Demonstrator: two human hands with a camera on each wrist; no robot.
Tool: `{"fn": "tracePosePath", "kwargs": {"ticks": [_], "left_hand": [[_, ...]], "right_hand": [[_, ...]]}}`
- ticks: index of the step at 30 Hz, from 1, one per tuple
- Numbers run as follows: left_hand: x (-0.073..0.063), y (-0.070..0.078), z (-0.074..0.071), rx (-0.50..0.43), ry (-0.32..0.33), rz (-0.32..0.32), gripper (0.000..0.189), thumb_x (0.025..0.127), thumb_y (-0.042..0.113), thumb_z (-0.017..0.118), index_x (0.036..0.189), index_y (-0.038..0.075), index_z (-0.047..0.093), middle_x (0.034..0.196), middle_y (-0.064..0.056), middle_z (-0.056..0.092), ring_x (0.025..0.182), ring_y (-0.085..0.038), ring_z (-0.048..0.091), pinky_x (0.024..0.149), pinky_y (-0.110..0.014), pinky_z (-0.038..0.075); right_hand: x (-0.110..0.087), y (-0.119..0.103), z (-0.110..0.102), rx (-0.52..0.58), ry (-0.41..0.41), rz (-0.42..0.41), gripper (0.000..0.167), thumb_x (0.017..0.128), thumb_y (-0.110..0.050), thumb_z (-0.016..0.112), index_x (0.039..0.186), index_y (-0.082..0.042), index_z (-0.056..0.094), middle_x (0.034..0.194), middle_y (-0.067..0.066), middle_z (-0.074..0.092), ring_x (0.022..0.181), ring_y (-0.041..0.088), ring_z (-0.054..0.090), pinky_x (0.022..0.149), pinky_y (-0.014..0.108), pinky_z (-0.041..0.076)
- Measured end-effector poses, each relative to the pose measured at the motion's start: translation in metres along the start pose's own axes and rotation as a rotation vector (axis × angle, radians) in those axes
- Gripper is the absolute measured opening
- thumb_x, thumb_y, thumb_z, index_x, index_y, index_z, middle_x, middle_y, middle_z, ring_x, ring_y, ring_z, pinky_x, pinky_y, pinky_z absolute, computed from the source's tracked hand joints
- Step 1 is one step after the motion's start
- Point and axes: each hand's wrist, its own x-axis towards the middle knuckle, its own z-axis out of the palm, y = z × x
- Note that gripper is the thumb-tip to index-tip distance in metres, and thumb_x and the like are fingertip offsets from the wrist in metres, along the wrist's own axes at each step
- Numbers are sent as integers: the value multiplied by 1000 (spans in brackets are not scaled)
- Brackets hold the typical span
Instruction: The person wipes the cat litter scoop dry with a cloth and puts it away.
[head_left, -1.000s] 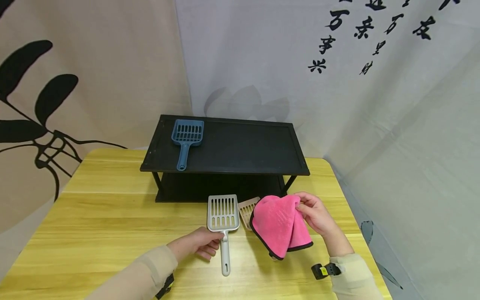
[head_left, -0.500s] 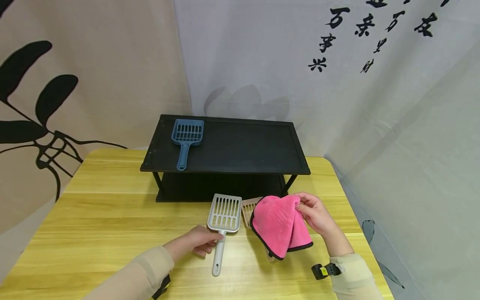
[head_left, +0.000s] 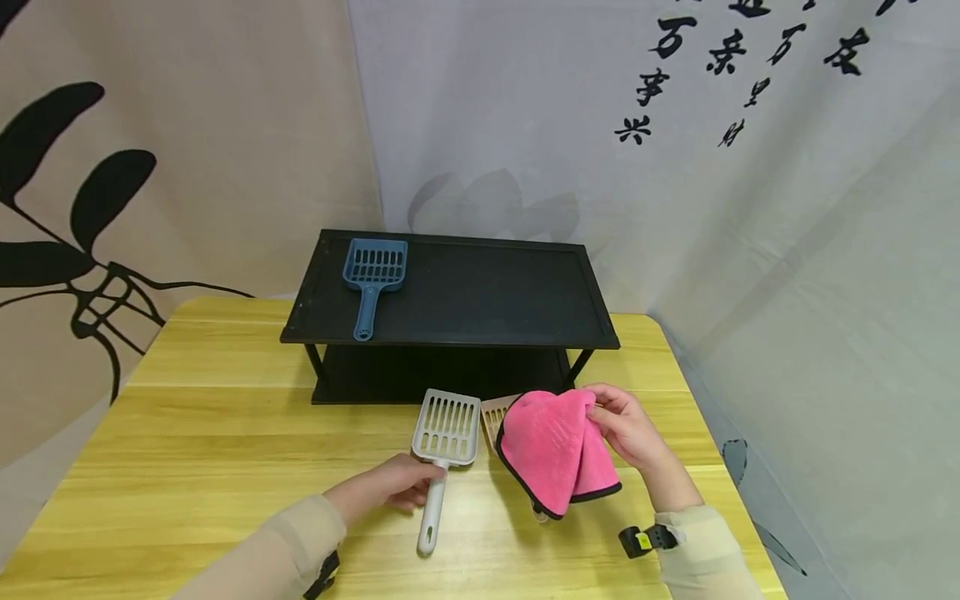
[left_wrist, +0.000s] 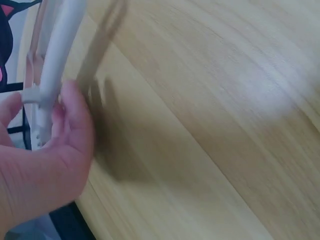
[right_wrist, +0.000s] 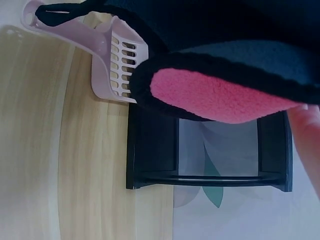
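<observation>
My left hand [head_left: 393, 483] pinches a light grey litter scoop [head_left: 431, 521] at the neck, where the handle meets the slotted head. Its head points away and leans a little right. In the left wrist view, thumb and fingers [left_wrist: 77, 112] close round the scoop's neck [left_wrist: 46, 92], and a shadow falls on the wood beside it. With thumb and fingertips, my right hand [head_left: 630, 429] holds up a pink cloth [head_left: 547, 450] by its upper right part; it has black edging and a dark underside. Partly hidden behind the cloth is a pale pinkish-beige litter scoop [right_wrist: 102, 42].
A black two-level shelf [head_left: 495, 292] stands at the back of the wooden table [head_left: 187, 450]. On its top left lies a blue litter scoop [head_left: 367, 310]. The lower level [head_left: 442, 375] is just behind the grey scoop's head. Behind hangs a printed curtain [head_left: 480, 108].
The grey scoop has turned clockwise in my left hand, its handle end swinging left and its head slightly right. My right hand and the cloth have shifted only slightly left.
</observation>
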Motion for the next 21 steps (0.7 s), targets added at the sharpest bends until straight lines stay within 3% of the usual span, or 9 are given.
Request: {"fn": "tracePosePath", "kwargs": {"ticks": [6,11,15,21], "left_hand": [[2,-10,-14,-124,-57,90,22,86,18,59,89,-4,60,70,-2,65,56,-9,57,55,-25,51],[0,-17,-27,-211,-112,179,21,89,4,55,102,-9,45,81,-8,62,63,-11,59,58,-25,52],[-3,-22,-39,-215,-150,229,35,91,5,54,116,-14,39,90,-14,63,66,-10,61,59,-24,54],[-14,-23,-61,-156,-217,281,44,92,9,55,124,-17,39,97,-17,66,68,-8,62,60,-21,54]], "right_hand": [[2,-1,2,-8,25,19,37,95,5,42,110,-18,66,104,-9,67,90,2,62,78,17,52],[2,-4,4,3,20,21,37,95,5,42,110,-18,66,104,-8,67,89,2,62,78,17,52],[2,-3,5,-2,21,19,37,96,5,42,111,-18,66,104,-8,67,90,3,63,78,17,52],[2,-4,5,-24,32,17,38,96,5,41,111,-19,65,103,-9,67,88,2,62,76,17,52]]}}
